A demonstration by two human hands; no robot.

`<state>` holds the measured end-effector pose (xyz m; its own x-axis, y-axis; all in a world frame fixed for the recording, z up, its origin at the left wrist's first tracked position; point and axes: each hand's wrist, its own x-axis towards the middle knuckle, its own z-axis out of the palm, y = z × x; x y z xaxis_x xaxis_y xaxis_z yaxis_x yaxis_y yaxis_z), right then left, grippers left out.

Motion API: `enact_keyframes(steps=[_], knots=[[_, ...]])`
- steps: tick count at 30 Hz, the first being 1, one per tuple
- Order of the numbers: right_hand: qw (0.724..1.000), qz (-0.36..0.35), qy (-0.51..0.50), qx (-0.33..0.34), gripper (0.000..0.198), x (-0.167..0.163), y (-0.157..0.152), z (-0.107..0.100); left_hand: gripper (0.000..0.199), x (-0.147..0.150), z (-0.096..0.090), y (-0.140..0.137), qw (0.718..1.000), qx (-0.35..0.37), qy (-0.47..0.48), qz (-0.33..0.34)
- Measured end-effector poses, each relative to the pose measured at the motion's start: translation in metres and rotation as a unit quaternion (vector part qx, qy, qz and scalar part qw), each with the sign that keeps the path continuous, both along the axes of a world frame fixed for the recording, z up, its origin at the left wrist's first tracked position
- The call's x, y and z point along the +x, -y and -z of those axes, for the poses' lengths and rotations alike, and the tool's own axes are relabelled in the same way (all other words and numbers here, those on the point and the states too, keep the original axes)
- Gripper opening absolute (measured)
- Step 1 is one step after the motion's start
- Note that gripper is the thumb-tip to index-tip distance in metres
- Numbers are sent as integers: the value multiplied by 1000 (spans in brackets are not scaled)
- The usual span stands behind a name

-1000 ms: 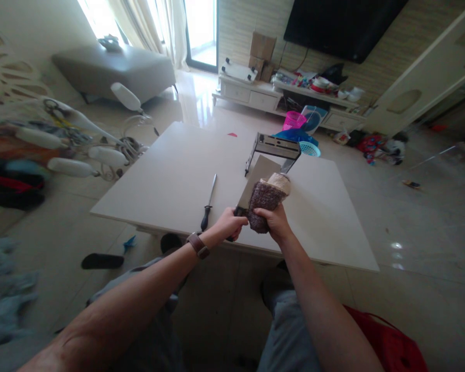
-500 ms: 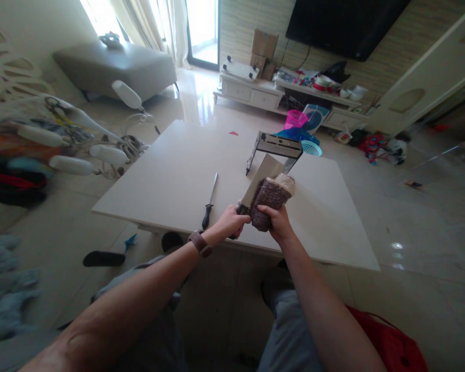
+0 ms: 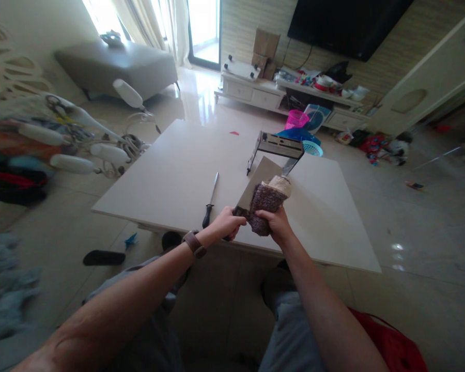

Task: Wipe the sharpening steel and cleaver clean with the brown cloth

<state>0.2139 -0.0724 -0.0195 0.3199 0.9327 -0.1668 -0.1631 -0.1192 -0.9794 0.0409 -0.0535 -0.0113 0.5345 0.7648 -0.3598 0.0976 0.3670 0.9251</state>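
My left hand point(image 3: 231, 223) is closed around the dark handle of a cleaver point(image 3: 260, 178), whose broad blade points up and away over the table. In my right hand point(image 3: 278, 223) is a folded fuzzy cloth point(image 3: 268, 200), brown with a cream part at its far end. The cloth lies against the right side of the blade, and my right thumb presses on it. A sharpening steel point(image 3: 213, 197) with a black handle rests on the table to the left of my left hand. Beyond the cleaver stands a knife block point(image 3: 281, 144) with slots in its top.
The white table point(image 3: 147, 191) spans the middle of the view, with a small red piece point(image 3: 234, 133) near its far edge. Behind it are a pink basket point(image 3: 296, 119) and a light blue basket point(image 3: 312, 149). A white lamp with several shades point(image 3: 72, 164) stands at the left.
The cleaver and my left hand have shifted slightly left and down. The cloth has come slightly nearer and to the left along the blade. The sharpening steel and knife block stay put.
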Motion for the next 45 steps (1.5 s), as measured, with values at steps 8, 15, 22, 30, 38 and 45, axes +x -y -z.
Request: enact_keyframes(steps=[8, 15, 22, 30, 38, 45], knots=[[999, 24, -39, 18, 42, -3, 2, -4, 24, 1, -2, -4, 1000, 27, -3, 4], [994, 34, -100, 32, 37, -11, -3, 0, 20, 14, 0, 5, 1000, 7, 19, -10], [999, 27, -17, 17, 45, -7, -3, 2, 19, 6, 2, 3, 999, -37, 15, -14], [1000, 11, 4, 15, 50, -3, -2, -1, 22, 4, 4, 0, 999, -38, 10, -7], [1000, 3, 27, 5, 53, 3, 0, 0, 22, 4, 9, -3, 999, -40, 15, 2], [998, -12, 54, 1, 50, 6, 0, 0, 21, 1, 5, -5, 1000, -21, 15, -1]])
